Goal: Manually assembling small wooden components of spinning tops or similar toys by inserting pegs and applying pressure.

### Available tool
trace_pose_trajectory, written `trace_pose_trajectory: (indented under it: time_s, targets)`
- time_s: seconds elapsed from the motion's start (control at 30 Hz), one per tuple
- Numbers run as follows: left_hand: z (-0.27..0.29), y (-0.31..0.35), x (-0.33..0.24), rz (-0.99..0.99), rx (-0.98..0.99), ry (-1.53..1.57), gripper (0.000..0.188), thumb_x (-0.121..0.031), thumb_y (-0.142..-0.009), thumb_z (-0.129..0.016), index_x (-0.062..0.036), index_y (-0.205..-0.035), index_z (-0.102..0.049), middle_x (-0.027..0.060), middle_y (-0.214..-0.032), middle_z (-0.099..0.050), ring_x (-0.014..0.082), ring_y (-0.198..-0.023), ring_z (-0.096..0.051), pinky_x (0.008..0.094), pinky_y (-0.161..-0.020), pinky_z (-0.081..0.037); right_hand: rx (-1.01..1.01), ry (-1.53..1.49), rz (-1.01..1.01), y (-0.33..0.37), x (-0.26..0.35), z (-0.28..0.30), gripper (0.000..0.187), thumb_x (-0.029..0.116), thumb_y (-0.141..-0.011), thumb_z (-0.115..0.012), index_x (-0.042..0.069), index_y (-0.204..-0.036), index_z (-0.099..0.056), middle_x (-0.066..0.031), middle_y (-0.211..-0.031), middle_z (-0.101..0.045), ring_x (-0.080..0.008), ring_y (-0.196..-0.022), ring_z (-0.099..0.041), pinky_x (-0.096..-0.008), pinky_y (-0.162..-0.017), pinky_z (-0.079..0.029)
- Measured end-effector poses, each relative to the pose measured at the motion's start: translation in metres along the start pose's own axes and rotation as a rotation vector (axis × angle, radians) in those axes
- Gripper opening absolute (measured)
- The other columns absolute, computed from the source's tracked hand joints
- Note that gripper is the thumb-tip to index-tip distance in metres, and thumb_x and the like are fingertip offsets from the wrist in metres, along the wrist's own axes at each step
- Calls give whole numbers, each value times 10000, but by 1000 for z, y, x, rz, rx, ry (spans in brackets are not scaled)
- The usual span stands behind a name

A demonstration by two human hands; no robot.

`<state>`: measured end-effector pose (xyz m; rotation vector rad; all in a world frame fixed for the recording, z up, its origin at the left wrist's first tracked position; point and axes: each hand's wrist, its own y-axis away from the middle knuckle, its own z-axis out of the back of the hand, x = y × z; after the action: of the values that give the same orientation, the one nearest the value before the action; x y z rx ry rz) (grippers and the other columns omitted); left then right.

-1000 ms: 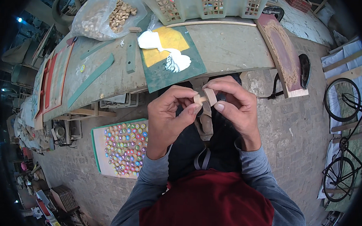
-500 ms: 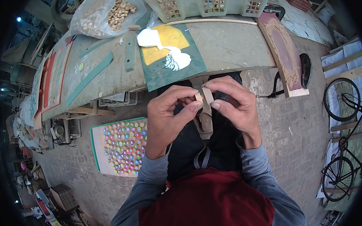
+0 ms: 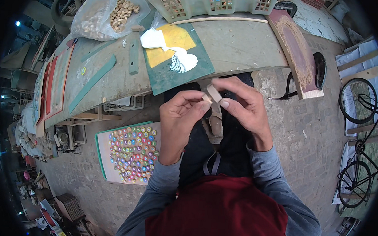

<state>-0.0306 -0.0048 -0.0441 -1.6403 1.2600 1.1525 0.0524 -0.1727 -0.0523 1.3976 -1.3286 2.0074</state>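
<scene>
Between thumb and fingers, my left hand [image 3: 181,111] pinches a small pale wooden piece [image 3: 206,98]. My right hand [image 3: 245,108] grips a thicker rounded wooden piece [image 3: 214,94], tilted and right against the other one; whether they are joined I cannot tell. Both hands are over my lap, just off the bench's near edge. Beyond them a green board [image 3: 156,85] with a yellow patch [image 3: 158,59] lies on the bench, carrying a white paste-like spread [image 3: 185,61]. Left of my left forearm, a tray [image 3: 102,156] bears many round wooden pieces with coloured faces [image 3: 132,153].
On the bench [image 3: 243,44] stand a clear bag [image 3: 92,23] of wooden pieces and a pale plastic crate [image 3: 198,4]. Green strips [image 3: 93,82] lie to the left. A sawdust-covered board [image 3: 295,51] juts past the right end. Bicycle wheels [image 3: 355,184] show far right.
The rounded piece in my right hand has tilted and come closer over the piece in my left hand. My left hand has shifted slightly right.
</scene>
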Motion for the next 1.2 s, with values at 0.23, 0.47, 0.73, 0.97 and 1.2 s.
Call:
trace_pose_trajectory:
  time_s: [0.23, 0.47, 0.73, 0.97, 1.2]
  targets:
    - [-3, -1, 17, 141, -28, 637, 317, -30, -907, -605, 41, -1213, -562, 129, -1088, -630, 140, -897, -590, 270, -790, -462, -384, 36, 53, 13, -6, -15, 283, 32, -867, -576, -38, -1134, -639, -152, -1127, -624, -221, -1031, -585, -325, -924, -450]
    - [-8, -1, 14, 156, -59, 715, 263, -39, -912, -613, -20, -1169, -558, 91, -1066, -627, 123, -907, -589, 265, -787, -470, -294, 222, 96, 16, -3, -42, 366, 54, -767, -640, -11, -1126, -664, -190, -1239, -562, -307, -1087, -537, -388, -945, -431]
    - [-11, -1, 24, 79, -110, 639, 238, -3, -915, -597, -7, -1149, -554, 70, -1021, -623, 111, -906, -582, 261, -798, -474, -265, 321, 116, 14, 3, -46, 372, 53, -766, -662, 5, -1135, -663, -190, -1234, -561, -322, -1063, -537, -410, -928, -441]
    - [-11, 2, 24, -37, -113, 525, 239, 10, -911, -596, 0, -1144, -547, 95, -1027, -625, 139, -922, -599, 276, -826, -499, -252, 373, 155, 18, 0, -40, 355, 46, -769, -655, 20, -1123, -672, -182, -1184, -561, -310, -1056, -537, -394, -918, -442]
    - [-9, 5, 25, -87, -169, 426, 235, 47, -890, -603, 12, -1118, -559, 105, -1018, -622, 134, -893, -602, 273, -825, -502, -366, -233, 42, 22, -22, -36, 339, 12, -846, -587, -32, -1179, -550, -152, -1155, -570, -199, -1095, -534, -330, -961, -405]
